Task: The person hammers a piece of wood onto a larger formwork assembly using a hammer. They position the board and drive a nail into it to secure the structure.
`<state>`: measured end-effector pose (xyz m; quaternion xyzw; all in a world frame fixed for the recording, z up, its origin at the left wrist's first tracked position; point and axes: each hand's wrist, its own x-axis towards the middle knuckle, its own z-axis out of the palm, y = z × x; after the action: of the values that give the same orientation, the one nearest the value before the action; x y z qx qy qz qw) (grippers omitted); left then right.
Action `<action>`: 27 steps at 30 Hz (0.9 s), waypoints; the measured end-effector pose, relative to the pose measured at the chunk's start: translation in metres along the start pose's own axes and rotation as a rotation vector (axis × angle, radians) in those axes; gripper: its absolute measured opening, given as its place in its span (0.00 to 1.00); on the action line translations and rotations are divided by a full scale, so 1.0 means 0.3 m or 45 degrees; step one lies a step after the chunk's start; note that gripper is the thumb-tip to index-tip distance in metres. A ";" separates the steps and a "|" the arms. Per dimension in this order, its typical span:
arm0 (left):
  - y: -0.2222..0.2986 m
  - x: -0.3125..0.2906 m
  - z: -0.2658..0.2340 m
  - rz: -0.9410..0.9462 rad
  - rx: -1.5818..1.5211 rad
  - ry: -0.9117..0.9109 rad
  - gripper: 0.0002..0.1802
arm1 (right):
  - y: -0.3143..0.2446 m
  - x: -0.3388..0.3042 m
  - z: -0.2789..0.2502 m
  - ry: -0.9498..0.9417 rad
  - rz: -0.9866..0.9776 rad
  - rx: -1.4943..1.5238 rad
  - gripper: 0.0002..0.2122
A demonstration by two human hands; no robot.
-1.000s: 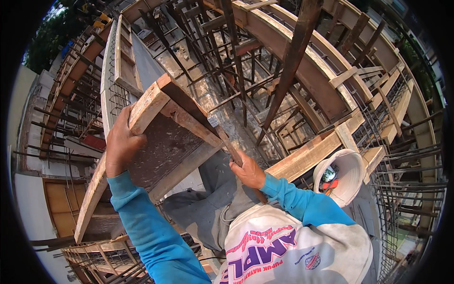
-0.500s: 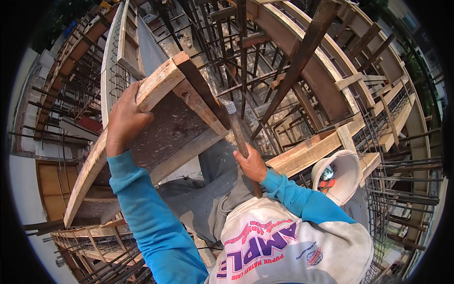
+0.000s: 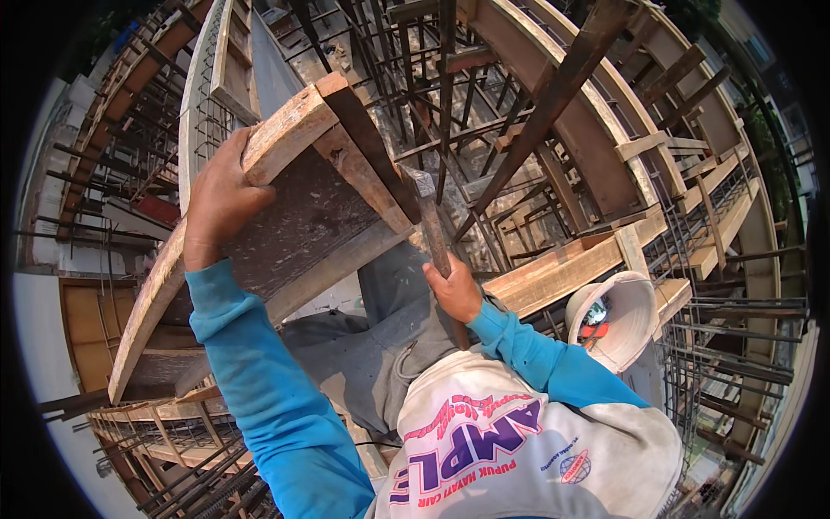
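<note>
My left hand (image 3: 223,197) is wrapped over the upper timber edge of a formwork panel (image 3: 298,225), a dark brown sheet framed with pale, worn battens. The panel stands tilted before me, and its long left edge curves down in this wide view. In my right hand (image 3: 454,292) is a hammer (image 3: 434,227), gripped around its wooden handle. Its grey metal head points up and away from me, beside the panel's right end; whether the two touch I cannot tell. The handle's lower end reaches toward my shirt.
A whitish bucket (image 3: 638,324) with red-handled items inside stands at my right, beside a timber beam form (image 3: 562,275). A dark slanting prop (image 3: 553,112) rises ahead. Rebar cages (image 3: 731,346) run along the right. Below lies a deep space crowded with props.
My left hand and the panel have shifted slightly left in the picture. The hammer and my right hand have moved a little up; both grips are unchanged.
</note>
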<state>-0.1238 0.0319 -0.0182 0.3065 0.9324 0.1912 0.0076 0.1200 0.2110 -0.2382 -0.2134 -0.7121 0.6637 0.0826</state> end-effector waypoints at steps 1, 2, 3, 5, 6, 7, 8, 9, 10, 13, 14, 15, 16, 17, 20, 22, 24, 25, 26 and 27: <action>0.004 -0.006 0.001 -0.016 0.020 0.018 0.39 | 0.012 0.002 -0.007 0.001 -0.003 0.006 0.11; 0.007 -0.008 0.002 -0.031 0.040 0.037 0.39 | 0.020 0.005 -0.020 -0.043 0.121 0.057 0.11; -0.008 -0.020 0.006 -0.040 0.046 0.018 0.39 | -0.014 -0.009 -0.028 -0.073 0.196 0.083 0.11; -0.031 -0.012 0.002 -0.059 0.077 0.031 0.39 | -0.087 -0.016 -0.057 -0.095 0.177 0.148 0.11; -0.026 -0.009 -0.005 -0.058 0.075 0.037 0.39 | -0.137 -0.027 -0.074 -0.097 0.136 0.169 0.11; -0.019 -0.012 -0.005 -0.059 0.048 0.023 0.39 | -0.179 -0.034 -0.088 -0.102 0.097 0.194 0.11; -0.012 -0.017 -0.006 -0.062 0.022 0.010 0.38 | -0.233 -0.051 -0.110 -0.100 -0.015 0.237 0.10; 0.000 -0.017 -0.007 -0.065 0.020 0.008 0.38 | -0.276 -0.062 -0.132 -0.093 -0.128 0.274 0.09; 0.013 -0.018 -0.009 -0.076 0.024 0.011 0.38 | -0.299 -0.064 -0.145 -0.061 -0.417 0.241 0.08; 0.027 -0.018 -0.014 -0.066 0.013 0.011 0.38 | -0.134 -0.046 -0.076 0.065 -0.397 0.191 0.07; 0.031 -0.014 -0.014 -0.049 0.001 0.007 0.38 | -0.069 -0.045 -0.032 0.153 -0.302 0.141 0.08; 0.026 -0.016 -0.014 -0.053 0.002 0.017 0.38 | -0.026 -0.026 -0.022 0.146 -0.310 0.141 0.08; 0.020 -0.018 -0.011 -0.049 0.019 0.022 0.39 | 0.002 -0.011 -0.012 0.054 -0.120 0.071 0.09; 0.016 -0.019 -0.012 -0.045 0.035 0.027 0.39 | 0.026 -0.004 -0.008 -0.036 0.069 0.000 0.10; -0.020 -0.021 -0.006 -0.070 0.079 0.048 0.39 | -0.028 -0.024 -0.025 -0.101 0.223 0.102 0.11; 0.002 -0.028 -0.012 -0.056 0.057 0.043 0.39 | -0.104 -0.018 -0.055 -0.140 0.259 0.126 0.11; 0.022 -0.040 -0.022 -0.054 0.041 0.016 0.39 | -0.194 -0.052 -0.092 -0.126 0.100 0.240 0.10; 0.028 -0.041 -0.024 -0.079 0.039 0.017 0.39 | -0.235 -0.070 -0.112 -0.125 0.055 0.277 0.10; 0.027 -0.044 -0.023 -0.104 0.038 0.019 0.39 | -0.272 -0.075 -0.137 -0.129 -0.201 0.260 0.10; 0.023 -0.040 -0.015 -0.102 0.032 0.012 0.39 | -0.289 -0.072 -0.154 -0.121 -0.460 0.239 0.09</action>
<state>-0.1108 0.0287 -0.0127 0.2680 0.9463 0.1805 0.0070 0.1409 0.2416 -0.1447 -0.0418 -0.6768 0.7110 0.1862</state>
